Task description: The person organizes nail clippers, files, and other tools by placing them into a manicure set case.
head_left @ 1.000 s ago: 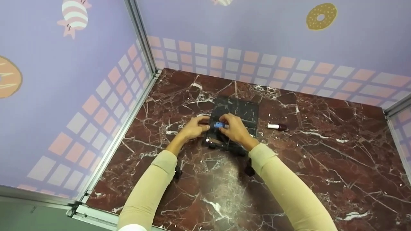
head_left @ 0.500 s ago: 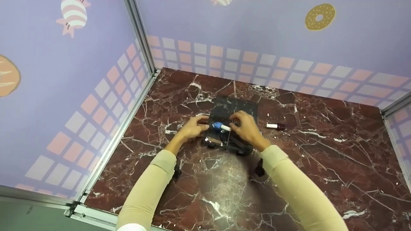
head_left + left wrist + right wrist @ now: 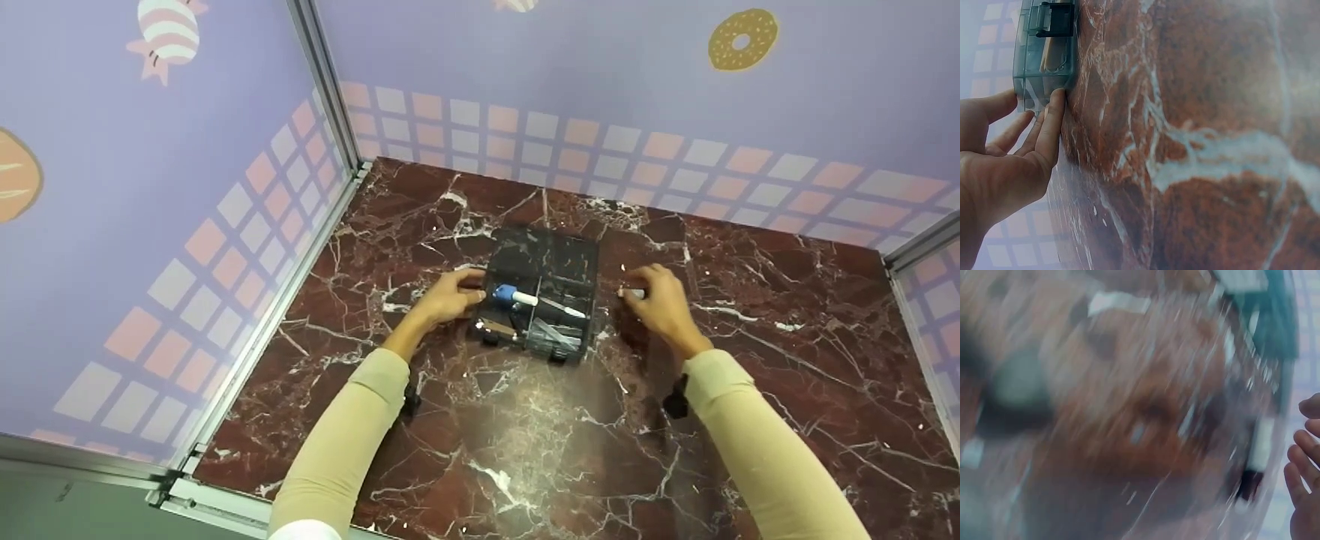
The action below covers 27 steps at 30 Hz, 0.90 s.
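A dark see-through compartment box (image 3: 591, 322) lies with its lid (image 3: 517, 255) folded back. My left hand (image 3: 448, 298) rests at its left end; in the left wrist view the fingertips touch the box end (image 3: 1023, 73). Inside, a blue nail polish bottle (image 3: 504, 293) with a white cap lies on its side in the left compartment. Right of the box, my right hand (image 3: 661, 304) is over a dark red nail polish bottle with a white cap (image 3: 636, 293). From the right wrist, the fingers (image 3: 1299, 455) appear beside that bottle (image 3: 1259, 453), with a gap between them.
Other box compartments hold a slim white-tipped item (image 3: 564, 308), clear plastic pieces (image 3: 553, 339) and a brown flat piece (image 3: 495, 331). The red marbled tabletop (image 3: 495, 435) is bounded by purple patterned panels (image 3: 600, 67) at the back and left.
My right hand has let go of the blue nail polish bottle in the box and moved right to the dark red one. The left hand stays at the box.
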Motion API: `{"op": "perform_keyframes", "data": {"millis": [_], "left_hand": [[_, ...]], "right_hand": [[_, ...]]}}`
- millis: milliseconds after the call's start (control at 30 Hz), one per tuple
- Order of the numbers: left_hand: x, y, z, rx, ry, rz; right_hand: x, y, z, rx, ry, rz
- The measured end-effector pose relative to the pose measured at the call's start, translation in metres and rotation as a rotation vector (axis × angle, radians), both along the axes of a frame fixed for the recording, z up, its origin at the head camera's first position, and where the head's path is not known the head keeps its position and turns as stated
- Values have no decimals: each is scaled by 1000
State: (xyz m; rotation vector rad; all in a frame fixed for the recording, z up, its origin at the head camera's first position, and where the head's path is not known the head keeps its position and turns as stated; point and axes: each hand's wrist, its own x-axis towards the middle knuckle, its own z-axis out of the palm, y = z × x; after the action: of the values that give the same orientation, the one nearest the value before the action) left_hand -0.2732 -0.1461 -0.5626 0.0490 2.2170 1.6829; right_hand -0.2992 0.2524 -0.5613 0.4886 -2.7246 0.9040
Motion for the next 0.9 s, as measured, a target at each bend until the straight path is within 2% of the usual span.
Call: {"op": "perform_keyframes", "data": {"millis": [200, 333, 667, 767, 900], "left_hand": [[0, 0, 0, 4, -4, 4], [0, 0, 0, -3, 6, 2], [-2, -1, 0, -14, 17, -9], [-2, -1, 0, -17, 19, -15], [-1, -2, 1, -20, 8, -20]], "right_hand": [[5, 28, -9, 39, -63, -21], [8, 32, -12, 57, -98, -40], [9, 38, -16, 110, -107, -65], [9, 39, -15, 97, -106, -52], [10, 32, -7, 14, -136, -41]]}}
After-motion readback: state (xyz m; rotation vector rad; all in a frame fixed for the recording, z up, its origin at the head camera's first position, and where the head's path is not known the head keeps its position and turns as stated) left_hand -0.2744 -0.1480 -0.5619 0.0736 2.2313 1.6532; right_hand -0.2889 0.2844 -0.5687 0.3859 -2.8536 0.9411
